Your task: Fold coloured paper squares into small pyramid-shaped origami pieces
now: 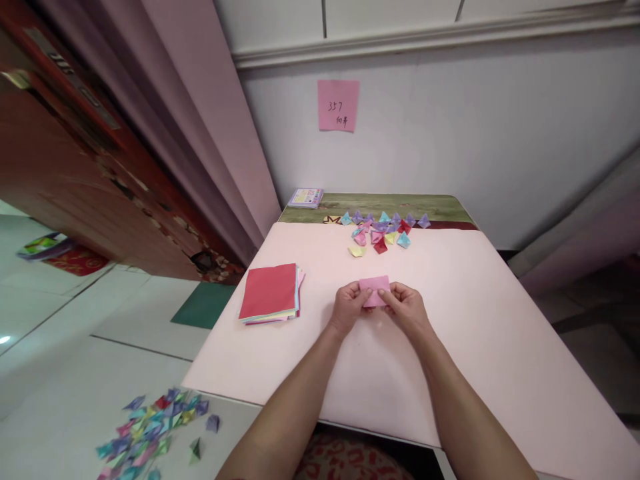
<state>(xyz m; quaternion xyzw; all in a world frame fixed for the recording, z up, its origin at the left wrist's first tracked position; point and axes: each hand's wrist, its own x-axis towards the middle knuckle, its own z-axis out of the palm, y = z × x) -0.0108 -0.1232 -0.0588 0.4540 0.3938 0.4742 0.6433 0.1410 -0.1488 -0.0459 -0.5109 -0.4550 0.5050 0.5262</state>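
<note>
A small pink folded sheet of paper is held just above the pale pink table, near its middle. My left hand pinches its left edge with closed fingers. My right hand pinches its right edge in the same way. A stack of coloured square papers with a red sheet on top lies to the left of my hands. Farther back sits a cluster of several small folded paper pieces in blue, purple, pink, red and yellow.
A pack of paper lies at the table's far left corner, on a green strip. A pink note is stuck to the wall. Many folded pieces lie on the floor at lower left. A curtain and wooden door stand left.
</note>
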